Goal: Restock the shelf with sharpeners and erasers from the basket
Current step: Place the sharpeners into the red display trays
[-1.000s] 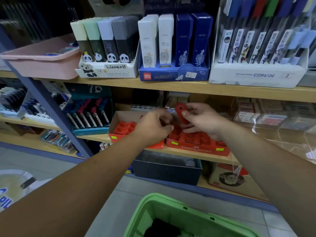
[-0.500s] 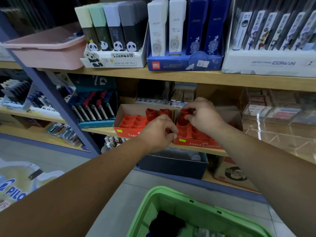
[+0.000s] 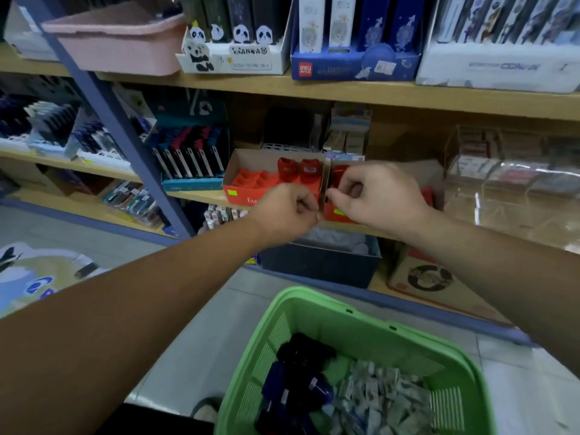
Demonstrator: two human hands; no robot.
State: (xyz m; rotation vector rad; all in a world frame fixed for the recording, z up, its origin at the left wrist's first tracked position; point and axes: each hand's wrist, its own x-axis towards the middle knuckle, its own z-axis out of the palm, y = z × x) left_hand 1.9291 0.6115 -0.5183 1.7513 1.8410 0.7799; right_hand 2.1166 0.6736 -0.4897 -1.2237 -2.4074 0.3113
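Observation:
Two red cardboard sharpener boxes stand side by side on the middle shelf. The left box (image 3: 241, 196) holds red sharpeners (image 3: 298, 171) at its back right. My left hand (image 3: 288, 211) is curled shut at that box's front right corner; anything inside it is hidden. My right hand (image 3: 376, 196) pinches the front left corner of the right box (image 3: 340, 216), covering most of its sharpeners (image 3: 339, 176). The green basket (image 3: 314, 298) sits below me, with dark blue and black sharpeners (image 3: 298, 375) on its left and several wrapped erasers (image 3: 379, 400) on its right.
A blue shelf upright (image 3: 125, 142) slants down left of the boxes, beside a pen display (image 3: 191, 161). A clear acrylic case (image 3: 514, 180) stands to the right. A dark bin (image 3: 320, 265) and a cardboard box (image 3: 430, 277) sit below. Above are a pink tub (image 3: 119, 45) and pencil-case displays (image 3: 354, 61).
My right hand set the red sharpener into the right box, then drew back to that box's front corner. My left hand moved right to meet it. My view tilted down, showing more of the basket.

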